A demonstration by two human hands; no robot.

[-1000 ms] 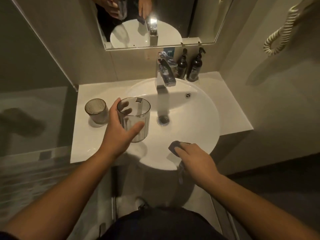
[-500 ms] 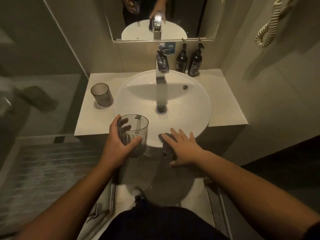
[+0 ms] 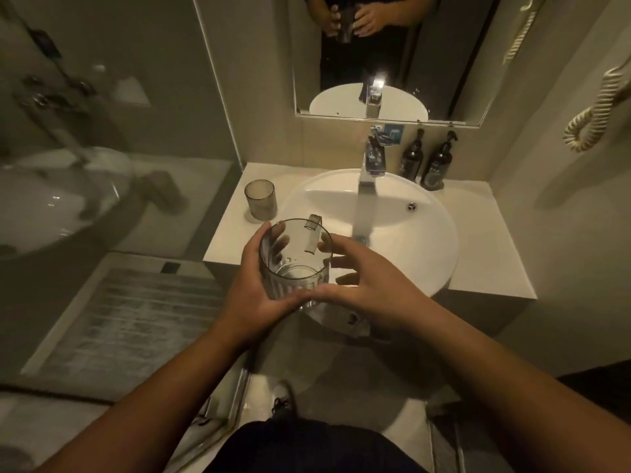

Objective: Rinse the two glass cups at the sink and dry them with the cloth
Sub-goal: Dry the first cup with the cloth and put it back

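— What are your fingers doing?

— My left hand point(image 3: 254, 295) is wrapped round the cup point(image 3: 296, 264), thumb in front, fingers curled behind the glass. My right hand point(image 3: 368, 285) has come off the sink's point(image 3: 440, 254) front edge and now lies along the cup's right side, fingers loosely spread, just touching it.

— And the cloth?

— A second ago it was under my right palm on the rim. Now I can't see it plainly; something dark shows below the cup, maybe that.

— So what step is this?

— Drying, I'd judge: the cup has been pulled back from the tap point(image 3: 374, 162), towards me.

— Anything in it?

— It looks empty. The other cup point(image 3: 260, 199) stands upright on the counter point(image 3: 225, 240), left of the sink, and seems empty too.
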